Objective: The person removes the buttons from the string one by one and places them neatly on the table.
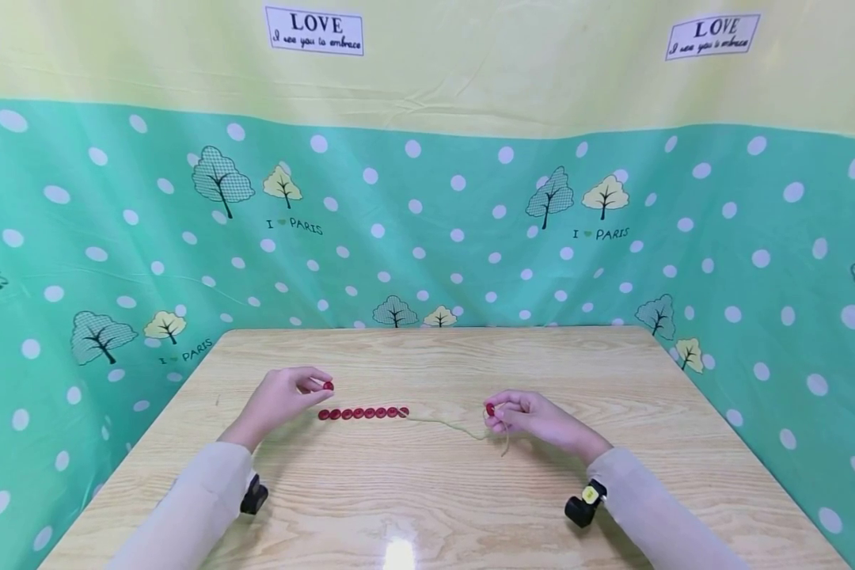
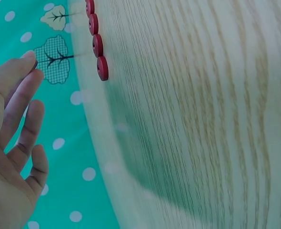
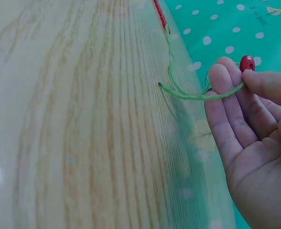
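My left hand [image 1: 279, 400] pinches a red button [image 1: 328, 385] between thumb and forefinger, above the left end of a row of red buttons [image 1: 359, 413] on the table. In the left wrist view only a dark sliver of that button shows at the fingertips, and the other fingers are loosely bent. My right hand [image 1: 530, 419] holds another red button [image 3: 247, 63] at the thumb tip. A green cord [image 3: 193, 97] runs from the row's right end to this hand and passes by the button; whether it goes through the holes I cannot tell. Its loose end hangs below the fingers.
The buttons lie on a light wood-grain table [image 1: 413, 491]. Behind it and at both sides hangs a green, white-dotted curtain [image 1: 435, 206] with printed trees. Black wrist cameras sit on both sleeves, such as the right wrist camera [image 1: 581, 511].
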A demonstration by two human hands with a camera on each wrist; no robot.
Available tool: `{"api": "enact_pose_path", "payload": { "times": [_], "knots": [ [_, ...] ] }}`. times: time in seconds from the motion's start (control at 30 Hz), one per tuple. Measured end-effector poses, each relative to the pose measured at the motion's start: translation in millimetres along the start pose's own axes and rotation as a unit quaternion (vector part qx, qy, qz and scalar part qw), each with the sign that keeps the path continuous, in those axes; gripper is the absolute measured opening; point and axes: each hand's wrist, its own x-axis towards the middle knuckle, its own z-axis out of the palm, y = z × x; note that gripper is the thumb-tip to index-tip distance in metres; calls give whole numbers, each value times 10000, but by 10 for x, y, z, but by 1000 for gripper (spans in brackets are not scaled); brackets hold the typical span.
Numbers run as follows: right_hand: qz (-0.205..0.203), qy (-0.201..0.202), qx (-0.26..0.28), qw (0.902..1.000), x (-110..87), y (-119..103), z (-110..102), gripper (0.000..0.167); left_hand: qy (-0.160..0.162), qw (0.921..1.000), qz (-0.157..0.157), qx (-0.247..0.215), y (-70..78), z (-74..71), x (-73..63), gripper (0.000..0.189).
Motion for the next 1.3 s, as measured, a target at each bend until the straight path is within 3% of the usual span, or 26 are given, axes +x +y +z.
{"api": "enact_pose_path", "payload": {
  "times": [0.43, 0.8, 0.93, 1.3],
  "knots": [
    [4, -3, -60, 10000, 4, -12, 4, 45, -71, 9999, -29, 124, -129, -27, -68, 23],
    [20, -3, -113, 9999, 9, -6, 13, 43, -342, 9985, -420, 89, -362, 30, -136, 23],
    [50, 0, -107, 9999, 8, -12, 19, 43, -398, 9986, -327, 96, -382, 49, -152, 23],
    [56, -7, 41, 10000, 18, 9, 20, 43, -522, 9971, -477, 292, -432, 106, -145, 19]
  ]
}}
